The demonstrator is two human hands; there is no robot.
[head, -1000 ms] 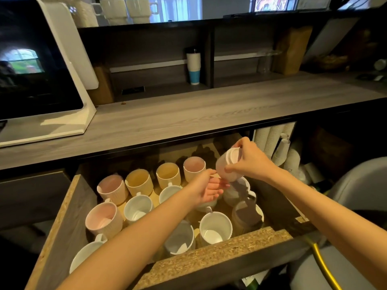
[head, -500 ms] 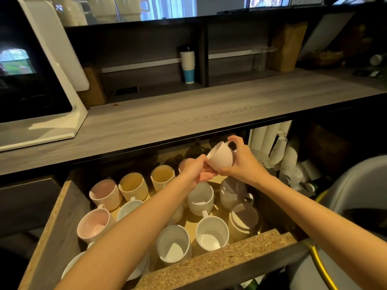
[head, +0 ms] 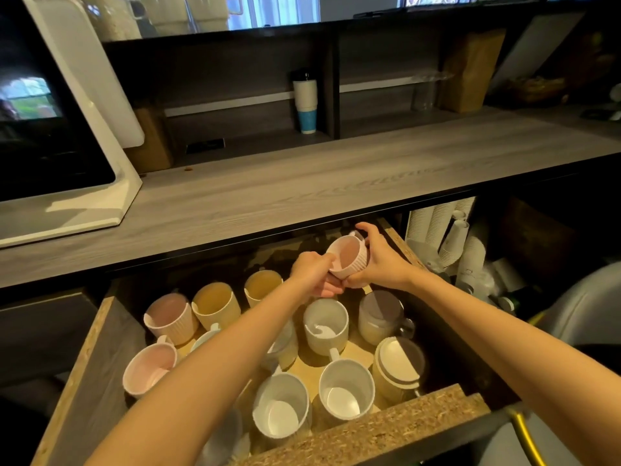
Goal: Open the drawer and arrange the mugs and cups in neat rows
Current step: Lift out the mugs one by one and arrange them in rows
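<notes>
A ribbed pink ceramic mug [head: 347,258] is gripped by left hand [head: 314,274] and right hand [head: 381,264]. Within the open chipboard drawer [head: 369,428], upright mugs [head: 344,395] are stored.

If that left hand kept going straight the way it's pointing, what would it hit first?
The pink ribbed cup, which the left hand grips at its near rim. Past it, probably the dark back of the drawer under the counter, though depth there is unclear.
</notes>
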